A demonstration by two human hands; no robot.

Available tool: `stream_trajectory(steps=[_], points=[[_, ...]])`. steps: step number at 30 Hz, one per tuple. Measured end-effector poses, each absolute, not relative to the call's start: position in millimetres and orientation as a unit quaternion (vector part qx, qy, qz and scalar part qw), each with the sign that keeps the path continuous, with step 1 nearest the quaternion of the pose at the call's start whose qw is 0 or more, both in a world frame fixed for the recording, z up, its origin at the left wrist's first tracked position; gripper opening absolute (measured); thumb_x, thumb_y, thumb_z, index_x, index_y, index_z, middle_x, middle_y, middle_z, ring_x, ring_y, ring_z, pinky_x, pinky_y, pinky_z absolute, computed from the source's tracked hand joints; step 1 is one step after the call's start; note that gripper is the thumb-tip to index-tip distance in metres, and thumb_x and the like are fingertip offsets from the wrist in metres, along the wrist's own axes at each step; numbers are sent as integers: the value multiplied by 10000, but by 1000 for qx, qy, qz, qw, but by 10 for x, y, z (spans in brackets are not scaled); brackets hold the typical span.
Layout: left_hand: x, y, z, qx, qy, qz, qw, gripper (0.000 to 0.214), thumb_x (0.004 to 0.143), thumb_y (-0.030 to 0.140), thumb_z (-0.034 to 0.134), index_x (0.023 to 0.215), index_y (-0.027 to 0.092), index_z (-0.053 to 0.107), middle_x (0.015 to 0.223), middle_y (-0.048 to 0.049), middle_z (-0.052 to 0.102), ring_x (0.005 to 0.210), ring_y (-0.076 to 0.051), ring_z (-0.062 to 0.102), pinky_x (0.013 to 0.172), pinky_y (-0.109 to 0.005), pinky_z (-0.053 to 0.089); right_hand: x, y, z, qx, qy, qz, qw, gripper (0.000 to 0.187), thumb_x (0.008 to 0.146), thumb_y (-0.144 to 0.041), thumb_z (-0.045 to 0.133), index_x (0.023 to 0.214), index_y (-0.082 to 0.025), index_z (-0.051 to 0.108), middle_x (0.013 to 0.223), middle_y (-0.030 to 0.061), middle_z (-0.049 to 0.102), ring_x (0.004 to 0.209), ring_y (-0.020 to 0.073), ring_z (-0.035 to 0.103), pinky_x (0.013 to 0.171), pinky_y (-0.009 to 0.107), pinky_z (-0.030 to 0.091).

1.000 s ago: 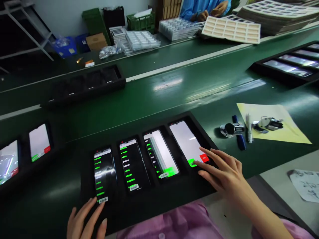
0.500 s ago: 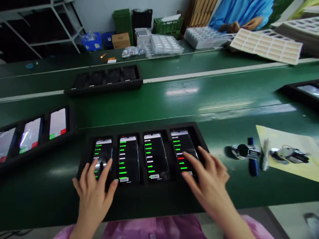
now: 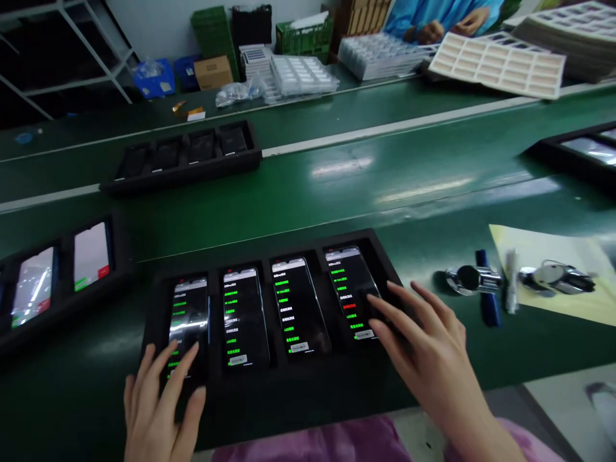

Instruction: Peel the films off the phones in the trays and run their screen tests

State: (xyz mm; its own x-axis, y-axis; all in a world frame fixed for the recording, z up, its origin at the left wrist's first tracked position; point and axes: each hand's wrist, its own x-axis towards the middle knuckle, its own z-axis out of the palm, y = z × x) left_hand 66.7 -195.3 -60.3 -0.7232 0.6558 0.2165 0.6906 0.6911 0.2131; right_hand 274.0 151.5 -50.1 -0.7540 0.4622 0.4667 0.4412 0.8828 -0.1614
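Several smartphones lie in a row in a black foam tray [image 3: 293, 247], their dark screens showing lists in green and white text. Over the lower part of the leftmost phone [image 3: 190, 314], my left hand [image 3: 161, 404] has its fingers spread; touch cannot be made out. My right hand [image 3: 428, 340] is open at the rightmost phone [image 3: 353, 282], fingertips at its right edge and the thumb near its lower screen. One line on that phone is red. Between them, the second phone [image 3: 244, 321] and third phone [image 3: 301, 301] are uncovered.
Left stands another tray of lit phones [image 3: 91, 253]. A tray with dark items [image 3: 185, 154] sits further back. To the right are a shiny metal object [image 3: 471, 279], a white pen-like stick [image 3: 513, 282] and yellow paper [image 3: 591, 260]. A co-worker's hands [image 3: 447, 27] are behind plastic trays [image 3: 380, 54].
My left hand has drawn down the leftmost phone, uncovering more screen. My right hand has shifted right, toward that phone's edge. The lists on the middle phones now stand at different positions. The view has shifted slightly.
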Motion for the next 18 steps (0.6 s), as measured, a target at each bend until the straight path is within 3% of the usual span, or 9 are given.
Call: stream_trajectory(steps=[4,7,11,15,18], points=[[443,-1678,-693,-382,-905,-148,111,461,1059,440,512,1503,316,527,1547,-156,538,1546,-426,397,1183,-793,346,2501,1832,-609,-197,-951,-10,240,382,1117,-422,464,1253,-233,766,1490,183,576,1378,432,516,969,565,485],[410,-1528,-691,-380,-912,-114,105,462,1056,475,522,1469,274,568,1560,-177,527,1531,-444,406,1162,-822,342,2322,1816,-643,-182,-953,-28,241,411,1118,-434,449,1140,-236,808,1475,170,603,1332,453,534,945,587,465],[390,-1328,-600,-388,-913,-82,97,442,1052,487,543,1439,289,625,1593,-167,500,1545,-434,377,1177,-830,305,2044,1628,-580,-90,-965,14,244,420,1129,-436,426,1218,-240,786,1486,138,620,1293,375,576,998,544,446],[391,-1080,-527,-405,-908,-77,78,450,1056,497,540,1476,348,604,1618,-135,488,1547,-410,367,1193,-850,236,1877,1526,-547,-59,-966,14,252,490,1137,-468,363,1141,-228,790,1437,123,666,1261,383,604,1014,582,420],[386,-1073,-521,-391,-917,-66,38,505,1057,535,517,1540,391,529,1679,-121,415,1567,-439,311,1158,-912,169,1973,1545,-577,-59,-960,75,264,426,1115,-471,399,1227,-257,750,1426,114,669,1239,389,626,992,589,439]])
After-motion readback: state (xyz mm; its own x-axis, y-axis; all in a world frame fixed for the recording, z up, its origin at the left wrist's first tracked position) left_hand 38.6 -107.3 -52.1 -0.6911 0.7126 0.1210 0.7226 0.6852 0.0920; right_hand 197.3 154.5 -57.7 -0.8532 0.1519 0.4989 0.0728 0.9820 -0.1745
